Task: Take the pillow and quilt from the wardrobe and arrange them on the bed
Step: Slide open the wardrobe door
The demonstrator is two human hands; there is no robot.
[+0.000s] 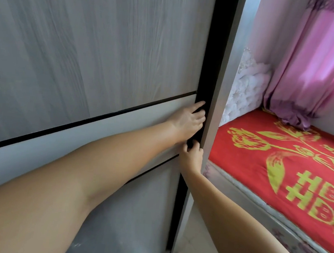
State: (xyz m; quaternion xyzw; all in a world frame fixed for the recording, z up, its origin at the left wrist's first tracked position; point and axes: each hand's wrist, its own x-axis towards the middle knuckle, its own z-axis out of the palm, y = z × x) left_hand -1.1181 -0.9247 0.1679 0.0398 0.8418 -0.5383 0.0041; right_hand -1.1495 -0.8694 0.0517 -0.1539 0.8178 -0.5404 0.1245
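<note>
From the head view, our left hand (187,121) curls its fingers into the black vertical edge strip (204,85) of the pale grey wood-grain sliding wardrobe door (98,44). Our right hand (193,155) pinches the same strip just below, both arms stretched forward. The door is closed, so pillow and quilt are hidden. The bed with the red and yellow patterned cover (261,155) lies off to our right.

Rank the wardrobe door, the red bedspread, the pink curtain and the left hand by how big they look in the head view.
1. wardrobe door
2. red bedspread, only partly in frame
3. pink curtain, close to the bedspread in apparent size, so this order is unsure
4. left hand
</note>
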